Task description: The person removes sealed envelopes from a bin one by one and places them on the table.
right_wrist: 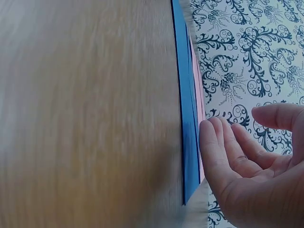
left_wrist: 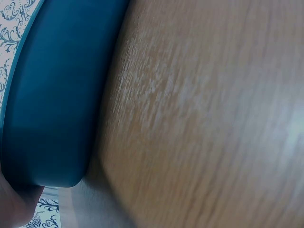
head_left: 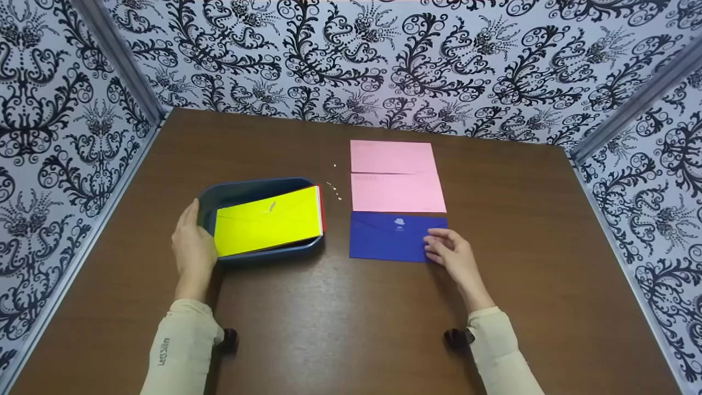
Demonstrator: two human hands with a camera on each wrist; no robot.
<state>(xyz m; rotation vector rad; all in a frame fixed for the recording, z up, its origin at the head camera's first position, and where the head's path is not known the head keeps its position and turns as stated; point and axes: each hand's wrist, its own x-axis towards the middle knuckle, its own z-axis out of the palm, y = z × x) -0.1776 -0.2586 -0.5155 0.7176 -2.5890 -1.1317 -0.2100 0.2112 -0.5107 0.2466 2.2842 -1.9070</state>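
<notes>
In the head view, a dark blue rectangular tub (head_left: 258, 254) stands on the left half of the table. A yellow envelope (head_left: 269, 225) lies on top inside it, with a red edge (head_left: 322, 211) showing beneath. My left hand (head_left: 193, 247) rests against the tub's left end, fingers extended along the wall; its thumb is hidden. A blue envelope (head_left: 389, 241) with a pale hat print lies flat right of centre. Over its right end is my right hand (head_left: 452, 255), fingers slightly bent and thumb apart in the right wrist view, holding nothing.
Two pink envelopes (head_left: 395, 192) lie beyond the blue one, in line with it. Small white bits (head_left: 335, 191) are scattered between tub and envelopes. Patterned panels (head_left: 356, 66) close off the brown table (head_left: 307, 329) at the back and both sides.
</notes>
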